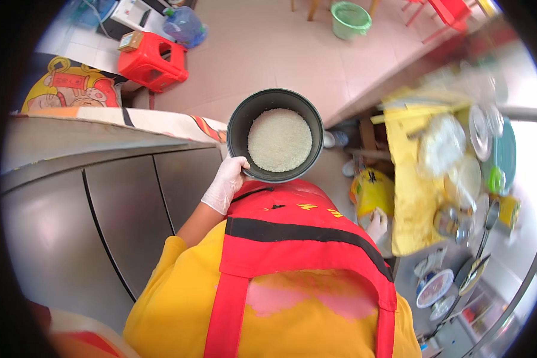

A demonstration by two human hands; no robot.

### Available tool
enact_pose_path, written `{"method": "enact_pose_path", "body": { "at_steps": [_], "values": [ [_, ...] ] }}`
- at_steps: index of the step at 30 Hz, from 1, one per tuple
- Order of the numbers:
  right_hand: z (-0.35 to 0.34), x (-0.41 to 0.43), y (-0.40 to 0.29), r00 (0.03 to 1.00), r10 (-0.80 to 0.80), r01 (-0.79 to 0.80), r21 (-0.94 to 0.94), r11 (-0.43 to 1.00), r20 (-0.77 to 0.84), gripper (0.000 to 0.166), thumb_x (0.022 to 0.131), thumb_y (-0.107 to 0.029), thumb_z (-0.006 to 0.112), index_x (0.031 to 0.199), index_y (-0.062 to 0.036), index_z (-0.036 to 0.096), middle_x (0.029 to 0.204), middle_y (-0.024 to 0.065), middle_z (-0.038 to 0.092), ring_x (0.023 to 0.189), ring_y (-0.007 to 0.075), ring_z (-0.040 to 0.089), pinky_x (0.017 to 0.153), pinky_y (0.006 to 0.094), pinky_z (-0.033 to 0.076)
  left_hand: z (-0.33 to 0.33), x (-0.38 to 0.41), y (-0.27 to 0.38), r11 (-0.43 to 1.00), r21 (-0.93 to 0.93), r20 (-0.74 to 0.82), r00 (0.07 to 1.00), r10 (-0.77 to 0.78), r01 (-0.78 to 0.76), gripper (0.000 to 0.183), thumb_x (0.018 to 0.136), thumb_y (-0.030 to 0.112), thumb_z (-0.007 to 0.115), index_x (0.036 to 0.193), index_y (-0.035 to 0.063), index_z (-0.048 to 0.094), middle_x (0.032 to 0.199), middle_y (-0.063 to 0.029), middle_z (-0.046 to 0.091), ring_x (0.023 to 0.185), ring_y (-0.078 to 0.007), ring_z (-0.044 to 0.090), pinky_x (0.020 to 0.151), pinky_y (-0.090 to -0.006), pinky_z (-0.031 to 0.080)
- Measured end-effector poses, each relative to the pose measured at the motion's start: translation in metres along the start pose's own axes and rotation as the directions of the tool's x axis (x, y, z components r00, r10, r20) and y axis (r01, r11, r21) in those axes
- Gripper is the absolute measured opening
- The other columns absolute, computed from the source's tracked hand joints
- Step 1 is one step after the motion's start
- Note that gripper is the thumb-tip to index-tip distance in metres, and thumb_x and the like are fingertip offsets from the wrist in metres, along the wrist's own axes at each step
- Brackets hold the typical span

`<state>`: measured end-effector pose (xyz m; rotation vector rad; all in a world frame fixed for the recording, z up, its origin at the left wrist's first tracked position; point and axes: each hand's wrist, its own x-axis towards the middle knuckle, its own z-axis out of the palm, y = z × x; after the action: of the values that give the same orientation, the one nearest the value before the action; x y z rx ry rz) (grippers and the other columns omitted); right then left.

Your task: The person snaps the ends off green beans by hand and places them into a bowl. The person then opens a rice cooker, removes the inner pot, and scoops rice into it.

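A round dark inner pot [240, 121], like that of a rice cooker, is held in front of my body. White uncooked rice [279, 139] covers its bottom. My left hand [232, 176] wears a thin translucent glove and grips the pot's near left rim, thumb over the edge. Lower at my right side is my right hand [377, 223], also pale-gloved, its fingers bent. It overlaps the lower part of a yellow bag [375, 190] in view; whether it touches or holds the bag cannot be told.
Steel cabinet doors [116, 215] line my left. A counter with a yellow cover [407, 179] on my right carries plastic bags [443, 138], jars [447, 221] and a ladle [491, 215]. Ahead on the tiled floor stand a red stool [154, 62], a water bottle [184, 27] and a green bin [350, 21].
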<state>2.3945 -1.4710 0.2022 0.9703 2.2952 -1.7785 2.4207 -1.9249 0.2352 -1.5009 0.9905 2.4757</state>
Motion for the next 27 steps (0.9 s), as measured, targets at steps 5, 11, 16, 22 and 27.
{"method": "enact_pose_path", "body": {
  "at_steps": [5, 11, 16, 22, 27],
  "values": [
    [0.136, 0.008, -0.052, 0.902, 0.187, -0.074, -0.288, 0.955, 0.389, 0.016, 0.088, -0.010, 0.054, 0.096, -0.0001, 0.064, 0.079, 0.0006, 0.061, 0.069, 0.0073, 0.053, 0.066, 0.0197, 0.044, -0.030, 0.041, 0.106, 0.988, -0.145, -0.005, 0.999, 0.042, -0.042, 0.039, 0.064, -0.007, 0.043, 0.102, -0.0012, 0.051, 0.091, -0.0092, 0.058, 0.072, -0.0224, 0.059, 0.059, -0.0375, 0.054],
    [0.362, 0.044, -0.158, 0.693, -0.095, 0.494, -0.374, 0.785, 0.715, 0.023, 0.085, -0.011, 0.059, 0.103, 0.0033, 0.062, 0.082, 0.0081, 0.065, 0.070, 0.0115, 0.058, 0.067, 0.0257, 0.047, -0.061, 0.097, 0.245, 0.943, -0.194, -0.117, 0.961, 0.252, -0.270, 0.044, 0.070, -0.010, 0.044, 0.112, -0.0003, 0.051, 0.100, -0.0091, 0.057, 0.090, -0.0235, 0.058, 0.078, -0.0408, 0.053],
    [0.481, 0.072, -0.207, 0.599, -0.068, 0.641, -0.427, 0.637, 0.798, 0.025, 0.085, -0.015, 0.057, 0.103, 0.0024, 0.063, 0.085, 0.0165, 0.065, 0.078, 0.0227, 0.063, 0.072, 0.0326, 0.049, -0.069, 0.124, 0.332, 0.849, -0.201, -0.231, 0.866, 0.444, -0.489, 0.053, 0.068, -0.011, 0.045, 0.119, 0.0002, 0.047, 0.107, -0.0080, 0.055, 0.097, -0.0215, 0.056, 0.083, -0.0340, 0.049],
    [0.633, 0.190, -0.219, 0.343, 0.253, 0.789, -0.423, 0.446, 0.905, 0.027, 0.084, -0.022, 0.060, 0.102, -0.0019, 0.064, 0.085, 0.0168, 0.066, 0.077, 0.0261, 0.065, 0.073, 0.0345, 0.050, -0.066, 0.155, 0.406, 0.737, -0.098, -0.478, 0.681, 0.555, -0.669, 0.060, 0.064, -0.011, 0.046, 0.122, -0.0001, 0.045, 0.105, -0.0060, 0.054, 0.090, -0.0158, 0.053, 0.075, -0.0249, 0.045],
    [0.847, 0.222, -0.324, 0.034, 0.003, 0.981, -0.034, 0.191, 0.999, 0.025, 0.086, -0.020, 0.060, 0.103, -0.0025, 0.064, 0.091, 0.0162, 0.066, 0.085, 0.0248, 0.065, 0.077, 0.0337, 0.050, -0.058, 0.158, 0.440, 0.641, -0.156, -0.718, 0.533, 0.449, -0.751, 0.056, 0.065, -0.012, 0.045, 0.120, -0.0005, 0.046, 0.103, -0.0061, 0.054, 0.089, -0.0155, 0.052, 0.077, -0.0244, 0.044]
  ]
}}
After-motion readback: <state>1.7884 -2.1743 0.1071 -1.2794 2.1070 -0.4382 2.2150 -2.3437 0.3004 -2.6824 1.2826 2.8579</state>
